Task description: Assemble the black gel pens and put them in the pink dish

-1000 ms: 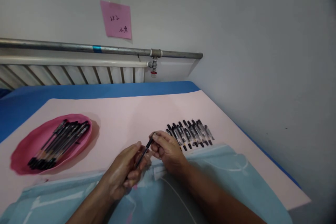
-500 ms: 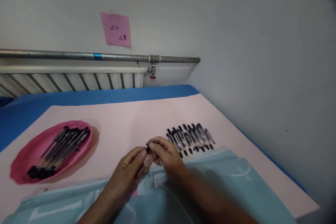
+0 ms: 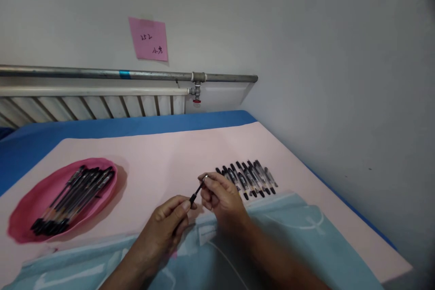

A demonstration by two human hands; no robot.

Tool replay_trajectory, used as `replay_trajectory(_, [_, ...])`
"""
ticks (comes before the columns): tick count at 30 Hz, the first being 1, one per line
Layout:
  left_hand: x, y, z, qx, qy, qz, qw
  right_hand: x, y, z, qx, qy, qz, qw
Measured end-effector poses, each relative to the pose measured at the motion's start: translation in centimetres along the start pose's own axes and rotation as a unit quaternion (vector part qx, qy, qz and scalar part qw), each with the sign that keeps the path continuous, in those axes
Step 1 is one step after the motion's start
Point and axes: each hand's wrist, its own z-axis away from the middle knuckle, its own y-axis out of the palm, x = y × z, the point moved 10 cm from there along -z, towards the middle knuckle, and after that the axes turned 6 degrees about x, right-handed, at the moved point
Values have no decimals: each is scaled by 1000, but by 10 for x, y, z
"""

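Hands have drifted apart a bit since half a second back, so more of the pen shows between them. Pink tray (image 3: 41, 190) at 9 o'clock holds a loose heap of black pens (image 3: 71, 197), nothing else. Left hand (image 3: 168, 219) pinches the lower end of the pen (image 3: 196, 191), and the right hand (image 3: 220, 197) pinches the upper end, held just off the table (image 3: 163, 154). Both grips are fingertips only, so I reckon it could slip and roll into the row of pens (image 3: 248, 176) at 2 o'clock.
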Motion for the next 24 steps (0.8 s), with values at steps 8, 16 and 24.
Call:
replay_trajectory(8, [9,-6,-2,-7,6,15,1000,9,-12,-5,-16,-24,-4,1000])
replay_trajectory(16, [5,-4,-4,-3,7,21,1000,7,-13,-5,7,-7,95,995])
replay_trajectory(24, [-4,1,1,-12,18,12,1000,-10,1,-3,89,36,231,968])
